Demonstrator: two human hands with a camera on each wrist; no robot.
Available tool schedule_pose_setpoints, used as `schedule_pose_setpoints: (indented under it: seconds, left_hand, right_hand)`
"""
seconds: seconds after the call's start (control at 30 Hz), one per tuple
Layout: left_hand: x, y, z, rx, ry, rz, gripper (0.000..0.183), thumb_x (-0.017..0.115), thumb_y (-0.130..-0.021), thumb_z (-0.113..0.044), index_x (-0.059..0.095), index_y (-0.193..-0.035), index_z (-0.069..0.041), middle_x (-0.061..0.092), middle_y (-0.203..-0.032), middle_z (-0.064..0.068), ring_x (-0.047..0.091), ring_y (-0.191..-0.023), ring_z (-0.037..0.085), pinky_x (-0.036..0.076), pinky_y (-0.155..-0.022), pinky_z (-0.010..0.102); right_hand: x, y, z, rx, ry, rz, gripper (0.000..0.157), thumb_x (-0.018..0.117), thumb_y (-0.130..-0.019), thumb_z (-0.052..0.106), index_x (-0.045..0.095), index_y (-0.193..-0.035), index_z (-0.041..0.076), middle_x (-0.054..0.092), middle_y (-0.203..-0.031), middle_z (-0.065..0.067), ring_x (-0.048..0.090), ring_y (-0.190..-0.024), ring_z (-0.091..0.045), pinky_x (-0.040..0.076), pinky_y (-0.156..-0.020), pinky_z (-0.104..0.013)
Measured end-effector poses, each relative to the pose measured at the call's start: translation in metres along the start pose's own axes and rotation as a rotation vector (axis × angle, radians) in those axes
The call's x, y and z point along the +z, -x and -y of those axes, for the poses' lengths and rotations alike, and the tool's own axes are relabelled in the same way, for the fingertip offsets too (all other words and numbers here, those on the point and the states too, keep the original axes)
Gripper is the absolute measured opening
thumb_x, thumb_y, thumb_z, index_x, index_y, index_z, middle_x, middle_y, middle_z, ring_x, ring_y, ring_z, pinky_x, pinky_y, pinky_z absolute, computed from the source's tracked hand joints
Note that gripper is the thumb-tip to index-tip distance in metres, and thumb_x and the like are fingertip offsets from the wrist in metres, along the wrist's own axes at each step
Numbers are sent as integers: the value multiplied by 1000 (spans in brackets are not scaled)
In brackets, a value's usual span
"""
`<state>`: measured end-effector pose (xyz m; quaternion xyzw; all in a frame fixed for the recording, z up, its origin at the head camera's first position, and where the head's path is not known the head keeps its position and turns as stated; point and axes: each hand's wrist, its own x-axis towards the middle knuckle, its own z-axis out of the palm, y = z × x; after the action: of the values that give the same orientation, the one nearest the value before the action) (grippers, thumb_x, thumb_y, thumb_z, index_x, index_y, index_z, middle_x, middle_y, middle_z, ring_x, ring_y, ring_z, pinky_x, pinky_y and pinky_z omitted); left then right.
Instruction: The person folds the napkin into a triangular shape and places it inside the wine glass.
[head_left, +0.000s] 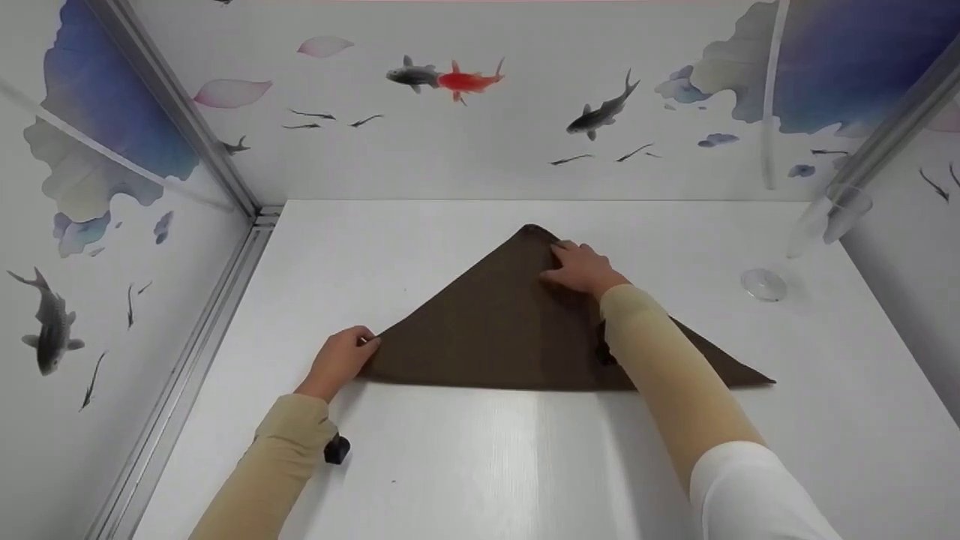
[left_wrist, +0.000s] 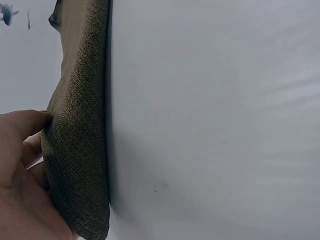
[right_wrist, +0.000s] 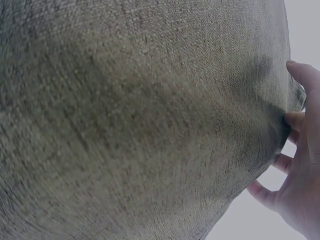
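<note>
A brown woven cloth [head_left: 480, 322] lies on the white table, folded into a broad triangle with its peak toward the back wall. At its left corner my left hand [head_left: 343, 360] pinches the fabric between thumb and fingers. The left wrist view shows the thumb on top of the cloth [left_wrist: 80, 125] and other fingers behind its edge. My right hand [head_left: 583, 268] touches the cloth along the right slanting edge, close below the peak. In the right wrist view the spread fingers of this hand [right_wrist: 305, 145] meet the edge of the cloth [right_wrist: 150, 130].
A clear round dish [head_left: 763, 285] sits on the table to the right, with a clear plastic cup [head_left: 847, 214] near the back right corner. White panels with painted fish [head_left: 592, 116] and metal frame rails [head_left: 187, 360] enclose the table.
</note>
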<state>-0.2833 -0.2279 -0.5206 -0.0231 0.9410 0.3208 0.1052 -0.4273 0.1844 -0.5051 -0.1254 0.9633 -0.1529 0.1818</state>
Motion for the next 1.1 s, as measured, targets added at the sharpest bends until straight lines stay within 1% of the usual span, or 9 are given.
schedule_pose_setpoints:
  seconds: [0.23,0.37,0.6,0.73,0.93,1.1]
  left_hand:
    - [0,-5,-3,-14,-21,-17,24,55,-100,-23,67,-103,-2,66,-98,10,56,-85,23,46,-80,41]
    - [2,-4,-3,-29,-34,-25,24,54,-101,-23,66,-105,-2,66,-96,9,56,-84,22,47,-79,40]
    - [-1,-5,-4,-20,-76,-44,24,53,-101,-22,66,-103,-2,67,-95,10,55,-80,23,47,-77,42]
    - [0,-8,-5,-30,-100,-35,23,52,-101,-21,66,-101,-2,67,-95,10,56,-81,24,47,-78,43]
    - [0,-12,-7,-68,-115,-9,25,50,-102,-21,65,-105,-1,67,-102,13,58,-88,25,47,-83,44]
    - [-1,-15,-8,-72,-137,-9,25,50,-102,-20,65,-105,0,67,-104,15,59,-90,26,47,-83,44]
  right_hand:
    - [2,-4,-3,29,-10,-26,80,48,-95,55,22,-155,8,22,-158,-14,19,-141,-40,17,-105,-69]
    - [4,-6,-3,36,-7,-24,83,47,-95,57,21,-156,8,20,-158,-14,19,-141,-40,17,-105,-70]
    - [1,-8,2,54,19,-2,88,46,-94,63,17,-156,7,17,-159,-13,19,-141,-41,20,-103,-71]
    - [1,-10,3,62,18,5,89,46,-94,63,17,-156,6,17,-159,-14,18,-141,-42,20,-103,-70]
    - [5,-14,2,67,23,-1,91,47,-93,63,16,-156,6,17,-159,-15,18,-141,-42,19,-104,-69]
    - [3,-19,1,49,59,-4,88,46,-95,61,15,-156,6,15,-160,-15,18,-141,-43,18,-106,-67]
